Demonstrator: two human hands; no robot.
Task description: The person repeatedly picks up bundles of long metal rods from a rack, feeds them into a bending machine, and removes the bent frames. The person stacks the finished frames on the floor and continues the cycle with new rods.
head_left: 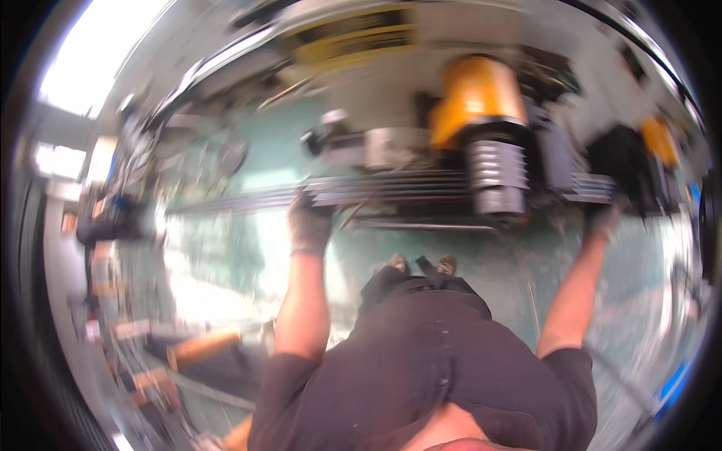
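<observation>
Several long grey metal bars [406,188] lie side by side across the view in front of me. My left hand [308,223], in a greyish glove, is closed around them left of the middle. At their right end is my right hand [602,219], also gloved and closed at the bars; its fingers are dark and smeared by motion. Between the hands, an orange cylindrical machine housing [481,90] with a ribbed metal nose [498,177] hides part of the bars.
Behind the bars is a pale block-shaped machine part [387,146]. A thinner rod [429,226] runs just nearer to me. At lower left are a wooden roller-like piece [203,349] and dark material. A second orange part [659,140] stands at far right. Green floor [496,289] shows below.
</observation>
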